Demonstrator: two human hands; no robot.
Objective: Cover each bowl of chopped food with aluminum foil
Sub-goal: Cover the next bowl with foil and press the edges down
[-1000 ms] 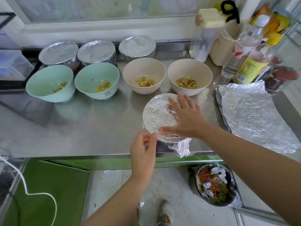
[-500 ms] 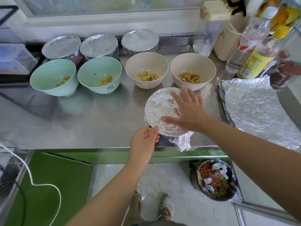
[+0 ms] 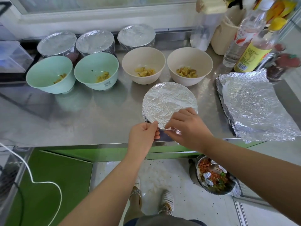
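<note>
Sitting near the front edge of the stainless-steel counter (image 3: 97,119), the round bowl capped with crinkled aluminium foil (image 3: 169,101) is worked at its near rim by both hands. A loose foil flap (image 3: 175,130) hangs off that rim. It is pinched at its left end by the curled thumb and fingers of the left hand (image 3: 143,137), and it is gripped from the other side by the right hand (image 3: 187,128), whose fingers are bent down over the edge of the cover.

Just behind this bowl, two cream bowls (image 3: 143,66) (image 3: 189,66) holding chopped yellow pieces are seen uncovered. To their left, two mint-green bowls (image 3: 96,70) (image 3: 48,74) with similar pieces are also left open. Along the back of the counter, three more foil-covered bowls (image 3: 57,44) (image 3: 95,41) (image 3: 136,37) are lined up.

To the right, a stack of flat foil sheets (image 3: 254,105) is laid on the counter, and behind it a yellow-labelled bottle (image 3: 254,51) and a clear plastic bottle (image 3: 241,35) are stood. Below the counter, a metal bowl of food scraps (image 3: 213,176) is set on the floor.
</note>
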